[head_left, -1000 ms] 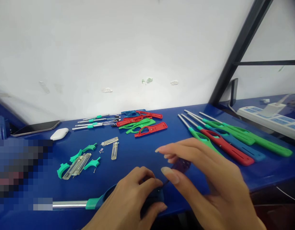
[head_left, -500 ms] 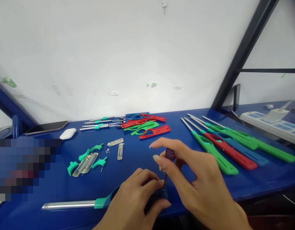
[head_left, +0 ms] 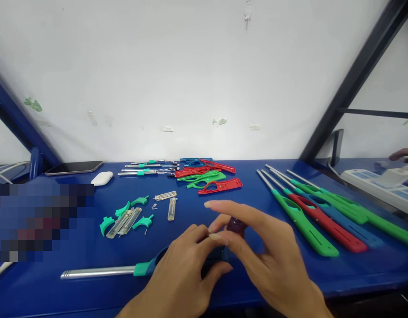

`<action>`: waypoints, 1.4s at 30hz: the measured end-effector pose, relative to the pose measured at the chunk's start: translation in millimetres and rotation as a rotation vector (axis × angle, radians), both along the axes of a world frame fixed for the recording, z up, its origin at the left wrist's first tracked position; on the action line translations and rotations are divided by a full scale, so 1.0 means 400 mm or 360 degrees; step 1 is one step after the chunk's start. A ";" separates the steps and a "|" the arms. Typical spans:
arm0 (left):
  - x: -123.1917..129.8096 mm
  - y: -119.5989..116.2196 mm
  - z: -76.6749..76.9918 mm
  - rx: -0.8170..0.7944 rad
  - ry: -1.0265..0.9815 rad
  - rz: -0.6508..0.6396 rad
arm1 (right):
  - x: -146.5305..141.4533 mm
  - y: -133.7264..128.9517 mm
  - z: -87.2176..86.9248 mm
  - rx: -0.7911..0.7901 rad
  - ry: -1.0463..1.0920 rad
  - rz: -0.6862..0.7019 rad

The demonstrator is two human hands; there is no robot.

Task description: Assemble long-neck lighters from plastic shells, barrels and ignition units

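My left hand [head_left: 182, 269] is wrapped over the handle of a blue long-reach lighter [head_left: 143, 268], which lies across the front of the table. Its metal tube points left, past a turquoise collar; most of the handle is hidden under my fingers. My right hand [head_left: 276, 254] holds a screwdriver by its dark purple handle [head_left: 236, 225], above the lighter's right end. The shaft is hidden from view. The right thumb and a fingertip come close to the left index finger; whether they pinch something small there cannot be made out.
Whole lighters [head_left: 301, 225] in several colours lie at right. Turquoise triggers [head_left: 143, 221], clear fuel tanks [head_left: 171, 209] and small screws lie left of centre. Behind are red and green handle shells [head_left: 220, 185] and metal tubes [head_left: 139, 172]. A power strip [head_left: 379, 183] sits far right, near another person's hand [head_left: 404, 153].
My right hand has shifted down and left, its thumb now at the left fingers. The screwdriver has tilted and its shaft is now out of sight. The view has shifted slightly.
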State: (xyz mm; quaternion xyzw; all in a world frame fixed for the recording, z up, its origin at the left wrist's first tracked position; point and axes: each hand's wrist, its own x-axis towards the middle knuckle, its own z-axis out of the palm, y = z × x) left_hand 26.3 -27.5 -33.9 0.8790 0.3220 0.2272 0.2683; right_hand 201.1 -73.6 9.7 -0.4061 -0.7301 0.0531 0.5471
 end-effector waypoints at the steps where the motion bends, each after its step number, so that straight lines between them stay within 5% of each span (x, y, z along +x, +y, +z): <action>1: 0.002 0.000 0.000 0.0003 -0.0006 0.0001 | 0.000 0.003 -0.004 0.0044 0.0002 0.0007; 23: 0.012 0.002 0.005 -0.0033 0.0070 0.0007 | 0.024 0.003 -0.012 0.0064 0.0251 -0.0031; 35: 0.011 0.002 0.004 -0.0035 0.0020 -0.0001 | 0.032 -0.001 -0.003 -0.0096 0.0203 0.0150; 42: 0.008 0.000 0.001 -0.0051 0.0036 0.0017 | 0.028 -0.002 -0.011 -0.0060 0.0222 -0.0004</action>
